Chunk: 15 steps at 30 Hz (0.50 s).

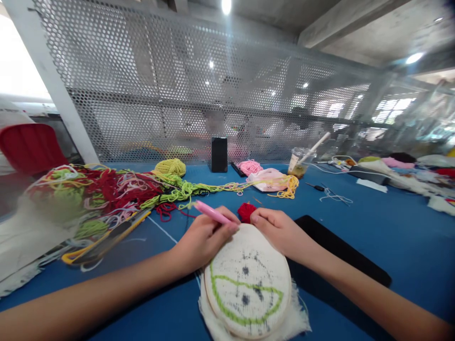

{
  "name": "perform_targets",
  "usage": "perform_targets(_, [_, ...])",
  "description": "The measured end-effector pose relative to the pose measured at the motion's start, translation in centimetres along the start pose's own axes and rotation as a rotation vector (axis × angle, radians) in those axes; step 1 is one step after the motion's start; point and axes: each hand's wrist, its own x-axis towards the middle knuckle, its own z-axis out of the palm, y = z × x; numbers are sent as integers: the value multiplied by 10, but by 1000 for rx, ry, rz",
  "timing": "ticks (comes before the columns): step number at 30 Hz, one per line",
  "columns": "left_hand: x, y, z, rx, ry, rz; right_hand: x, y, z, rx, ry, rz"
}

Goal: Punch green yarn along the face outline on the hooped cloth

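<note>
My left hand (209, 234) is closed around a pink pen-shaped punch needle (213, 213), its tail end pointing up and left. Below both hands lies an embroidery hoop (249, 255) with white cloth stretched in it, bearing dark drawn marks and a green stitched line. My right hand (272, 227) is at the hoop's upper right edge, fingers curled and thumb pressed in. A small red ball of yarn (246, 212) sits just beyond the hoop, right by those fingertips. Whatever the right fingers pinch is hidden.
Tangled yarn (117, 189) heaps at the left, beside yellow-handled scissors (106, 239). A dark phone (219, 155) stands upright before the perforated metal screen (177, 94). To its right are a plastic bag (266, 180) and a drink cup (297, 163). A black flat object (341, 248) lies beneath my right forearm.
</note>
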Motion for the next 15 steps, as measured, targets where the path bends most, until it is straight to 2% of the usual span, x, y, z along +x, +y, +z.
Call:
perform_targets(2, [1, 0, 1, 6, -54, 26, 0, -3, 0, -15, -3, -26])
perform_targets(6, [1, 1, 1, -15, -66, 11, 0, -5, 2, -29, 2, -14])
perform_targets(8, [0, 1, 0, -16, -17, -9, 1, -3, 3, -13, -7, -7])
perform_targets(12, [-3, 0, -3, -17, 159, -14, 3, 3, 4, 18, -18, 13])
perform_targets(15, [-4, -1, -3, -43, 208, -22, 3, 6, 4, 18, -10, 21])
